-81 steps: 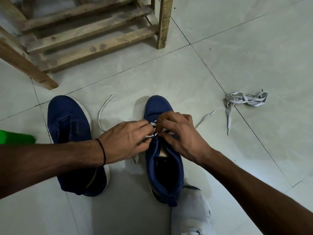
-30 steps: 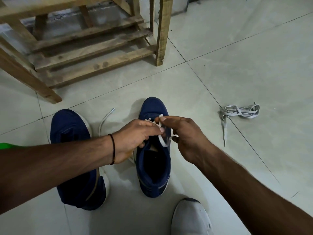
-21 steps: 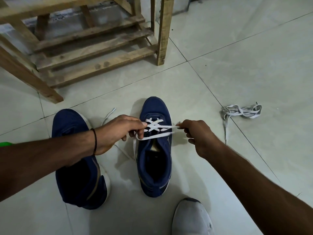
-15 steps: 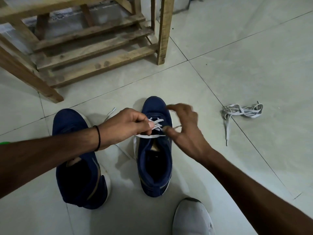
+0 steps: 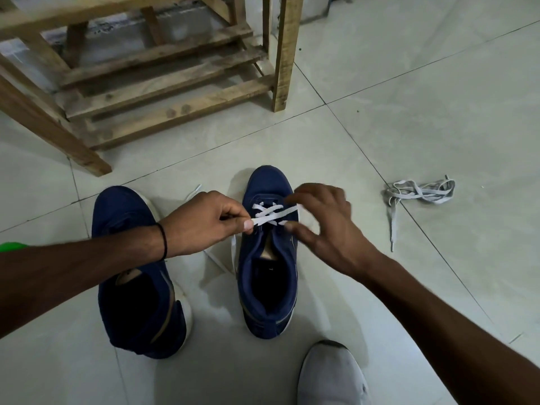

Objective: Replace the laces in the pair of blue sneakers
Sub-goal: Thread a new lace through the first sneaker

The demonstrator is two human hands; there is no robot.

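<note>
We log the left hand [image 5: 204,223] pinching the white lace [image 5: 271,213] between thumb and forefinger, with the other fingers curled. The lace criss-crosses the blue sneaker [image 5: 266,276] just right of those fingertips. Right hand [image 5: 324,226]: fingers spread and blurred, straddling the lace's far end; we cannot tell if they touch it. The second sneaker [image 5: 131,287] lies beneath the left wrist. A grey lace bundle [image 5: 420,192] lies well right of the right fingers.

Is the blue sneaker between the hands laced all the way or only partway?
Partway. The white lace crosses only near the toe of the sneaker; the stretch nearer the opening shows no lace.
</note>
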